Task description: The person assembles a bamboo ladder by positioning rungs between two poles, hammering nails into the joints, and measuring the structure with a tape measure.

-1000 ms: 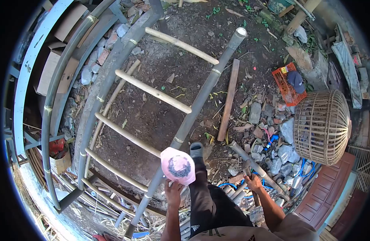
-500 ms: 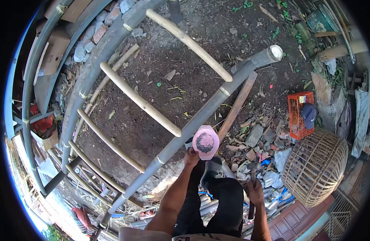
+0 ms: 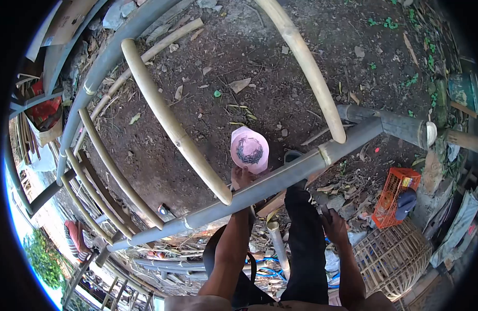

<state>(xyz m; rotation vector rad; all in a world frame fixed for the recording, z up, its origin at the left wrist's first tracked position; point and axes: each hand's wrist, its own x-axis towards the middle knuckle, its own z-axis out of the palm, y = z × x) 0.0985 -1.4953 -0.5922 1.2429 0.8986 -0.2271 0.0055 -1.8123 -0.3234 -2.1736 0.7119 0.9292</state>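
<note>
My left hand [image 3: 241, 177] grips the near rim of a pink bowl [image 3: 258, 160], which holds a ring of small dark pieces, perhaps nails. The bowl is over the soil just beyond a long grey bamboo pole [image 3: 280, 179], and my left forearm passes beneath or behind that pole. At the right, my right hand [image 3: 334, 227] is closed round the handle of a hammer [image 3: 326, 211], on the near side of the pole. Pale bamboo rungs [image 3: 179, 137] join this pole to another grey pole [image 3: 101, 65].
An orange crate [image 3: 392, 199] with a dark cap stands at the right, above a woven bamboo basket [image 3: 397, 256]. Rubble and cut bamboo lie around my legs. Another person [image 3: 75, 239] is at the far lower left.
The bowl and my left hand have moved from the near side of the pole to beyond it. My legs have shifted, and the view has turned and come closer to the frame.
</note>
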